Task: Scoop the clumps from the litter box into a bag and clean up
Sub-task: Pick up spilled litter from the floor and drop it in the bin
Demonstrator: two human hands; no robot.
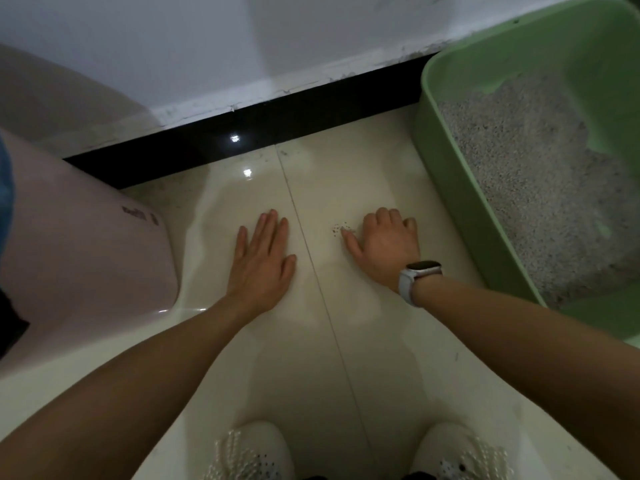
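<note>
While stray litter is gathered, both hands are kept low on the glossy cream floor tiles (363, 341).

Fingers (388, 216) of the right hand (386, 245) are curled loosely beside a small scatter of grey litter grains (341, 228), nothing visibly held; the left hand (263, 258) is laid flat, fingers straight. Grains could be smeared across the tile joint if swept carelessly. Grey granular litter (533, 188) is held in the pale green plastic litter box (446, 174) at right; no bag can be identified.
</note>
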